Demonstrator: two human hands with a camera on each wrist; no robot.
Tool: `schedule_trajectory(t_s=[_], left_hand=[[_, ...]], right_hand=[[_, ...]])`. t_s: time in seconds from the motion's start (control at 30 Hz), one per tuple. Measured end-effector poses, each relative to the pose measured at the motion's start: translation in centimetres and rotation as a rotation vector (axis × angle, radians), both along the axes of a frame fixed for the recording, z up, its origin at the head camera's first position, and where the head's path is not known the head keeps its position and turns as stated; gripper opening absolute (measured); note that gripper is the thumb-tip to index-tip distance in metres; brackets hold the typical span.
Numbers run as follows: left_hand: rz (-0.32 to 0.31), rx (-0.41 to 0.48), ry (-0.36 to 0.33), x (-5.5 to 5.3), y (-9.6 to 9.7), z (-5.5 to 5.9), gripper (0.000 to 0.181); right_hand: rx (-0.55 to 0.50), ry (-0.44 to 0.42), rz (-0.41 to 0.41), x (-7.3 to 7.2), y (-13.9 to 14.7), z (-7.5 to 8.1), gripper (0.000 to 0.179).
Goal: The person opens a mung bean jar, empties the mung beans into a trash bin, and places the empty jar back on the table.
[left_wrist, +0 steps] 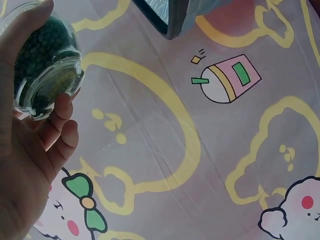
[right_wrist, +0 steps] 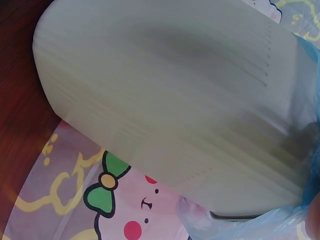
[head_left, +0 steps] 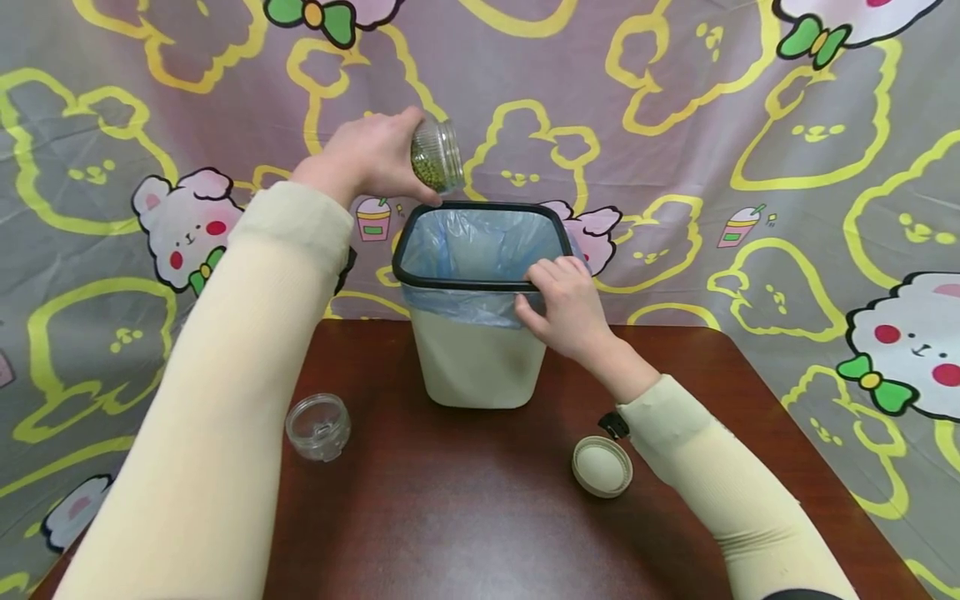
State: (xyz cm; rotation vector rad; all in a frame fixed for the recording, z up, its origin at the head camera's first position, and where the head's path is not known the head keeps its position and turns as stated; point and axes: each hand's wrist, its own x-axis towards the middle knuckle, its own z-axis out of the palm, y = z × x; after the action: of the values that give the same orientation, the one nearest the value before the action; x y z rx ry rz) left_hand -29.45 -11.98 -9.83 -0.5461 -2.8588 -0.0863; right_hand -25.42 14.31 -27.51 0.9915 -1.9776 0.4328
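My left hand (head_left: 375, 158) grips a clear ribbed jar (head_left: 435, 158) partly filled with small green beans. The jar is tipped on its side above the back left rim of a trash bin (head_left: 483, 358), its mouth towards the right. In the left wrist view, fingers and thumb wrap the jar (left_wrist: 47, 50), and the beans lie inside it. The bin is cream with a black rim and a blue plastic bag (head_left: 480, 242) lining it. My right hand (head_left: 566, 304) holds the bin's front right rim, fingers over the edge and thumb outside.
A round beige lid (head_left: 602, 467) lies on the brown table (head_left: 450, 500) near my right wrist. To the left sits a small clear round container or lid (head_left: 318, 427). A patterned cloth (head_left: 795, 233) hangs behind the table.
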Motion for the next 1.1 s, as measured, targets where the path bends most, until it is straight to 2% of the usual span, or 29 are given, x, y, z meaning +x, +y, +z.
schedule_trajectory(t_s=[0.5,0.87,1.1], left_hand=[[-0.022,-0.041,0.028,0.2,0.3,0.6,0.101],[-0.016,-0.03,0.027,0.4,0.2,0.6,0.1],[-0.013,-0.019,0.057,0.6,0.1,1.0,0.1]], right_hand=[[-0.002,0.006,0.003,0.0,0.0,-0.1,0.02],[0.005,-0.002,-0.002,0.0,0.0,-0.2,0.018],[0.0,0.001,-0.001,0.1,0.0,0.0,0.019]])
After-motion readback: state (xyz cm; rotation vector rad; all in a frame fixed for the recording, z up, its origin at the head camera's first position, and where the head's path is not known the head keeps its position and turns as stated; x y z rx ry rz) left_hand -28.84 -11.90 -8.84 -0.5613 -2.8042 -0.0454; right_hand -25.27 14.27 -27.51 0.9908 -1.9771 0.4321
